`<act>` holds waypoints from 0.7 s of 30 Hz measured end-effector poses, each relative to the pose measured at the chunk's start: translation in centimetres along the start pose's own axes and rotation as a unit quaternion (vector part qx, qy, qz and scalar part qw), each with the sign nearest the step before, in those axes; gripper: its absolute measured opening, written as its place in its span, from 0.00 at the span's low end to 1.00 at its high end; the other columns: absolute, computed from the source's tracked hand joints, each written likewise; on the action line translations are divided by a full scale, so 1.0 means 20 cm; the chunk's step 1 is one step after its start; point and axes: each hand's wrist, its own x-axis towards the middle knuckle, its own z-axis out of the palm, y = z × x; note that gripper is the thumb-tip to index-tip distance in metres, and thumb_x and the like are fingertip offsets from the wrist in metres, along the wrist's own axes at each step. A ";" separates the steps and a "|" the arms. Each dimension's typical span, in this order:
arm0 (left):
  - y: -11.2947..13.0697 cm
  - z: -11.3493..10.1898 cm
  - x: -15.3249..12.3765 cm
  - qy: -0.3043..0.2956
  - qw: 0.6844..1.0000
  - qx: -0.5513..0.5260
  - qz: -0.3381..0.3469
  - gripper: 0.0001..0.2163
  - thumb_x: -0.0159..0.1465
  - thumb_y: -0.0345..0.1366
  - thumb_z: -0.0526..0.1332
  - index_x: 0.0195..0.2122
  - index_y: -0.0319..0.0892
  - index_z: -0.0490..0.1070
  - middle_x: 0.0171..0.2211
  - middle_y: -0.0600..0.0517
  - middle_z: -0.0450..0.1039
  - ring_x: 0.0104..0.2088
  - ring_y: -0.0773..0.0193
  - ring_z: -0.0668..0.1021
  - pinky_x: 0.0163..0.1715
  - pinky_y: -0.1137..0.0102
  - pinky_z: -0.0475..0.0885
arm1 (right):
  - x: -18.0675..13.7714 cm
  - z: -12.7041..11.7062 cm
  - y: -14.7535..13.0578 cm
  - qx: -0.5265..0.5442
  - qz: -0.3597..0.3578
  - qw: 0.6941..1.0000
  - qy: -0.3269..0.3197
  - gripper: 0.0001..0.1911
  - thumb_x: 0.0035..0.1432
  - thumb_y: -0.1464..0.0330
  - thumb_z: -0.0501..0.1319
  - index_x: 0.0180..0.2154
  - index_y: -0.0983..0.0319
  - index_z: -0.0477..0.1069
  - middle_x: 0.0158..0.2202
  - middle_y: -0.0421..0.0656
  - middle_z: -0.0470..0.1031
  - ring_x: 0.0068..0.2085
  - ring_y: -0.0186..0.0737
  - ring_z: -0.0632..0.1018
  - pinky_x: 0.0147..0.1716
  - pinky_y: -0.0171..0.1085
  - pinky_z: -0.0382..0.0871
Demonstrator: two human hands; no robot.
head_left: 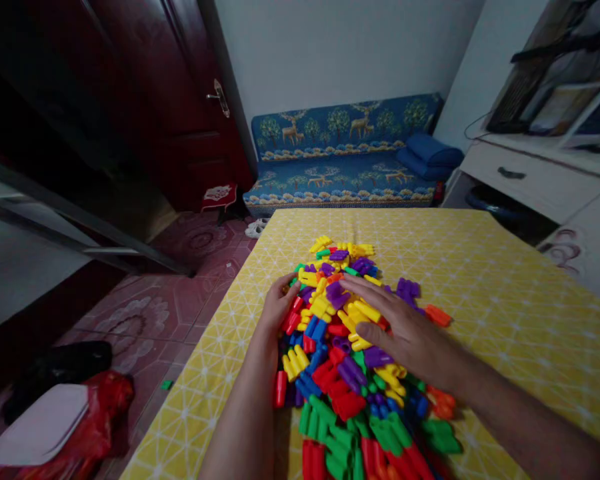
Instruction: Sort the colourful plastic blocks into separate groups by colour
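Note:
A long heap of colourful plastic building blocks, shaped like joined bullet-like tubes in red, yellow, blue, green, purple and orange, lies on the table. My left hand rests along the heap's left side, thumb and fingers apart, touching its edge. Over the right side reaches my right hand, fingers stretched out and thumb spread above yellow blocks. A purple block sits near its fingertips. Neither hand appears to grip a block. Some blocks under the right palm are hidden.
A yellow patterned cloth covers the table. Beyond it stands a blue sofa, with a white cabinet at right. On the floor at left are a green block, a red bag and a small stool.

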 end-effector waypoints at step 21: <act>0.04 0.00 -0.02 0.012 0.997 0.066 0.049 0.18 0.60 0.45 0.64 0.50 0.44 0.77 0.52 0.45 0.76 0.55 0.52 0.74 0.59 0.56 0.64 | 0.00 0.17 0.28 -0.015 0.192 0.967 0.169 0.31 0.61 0.48 0.53 0.61 0.54 0.62 0.56 0.47 0.74 0.56 0.54 0.74 0.51 0.49 0.73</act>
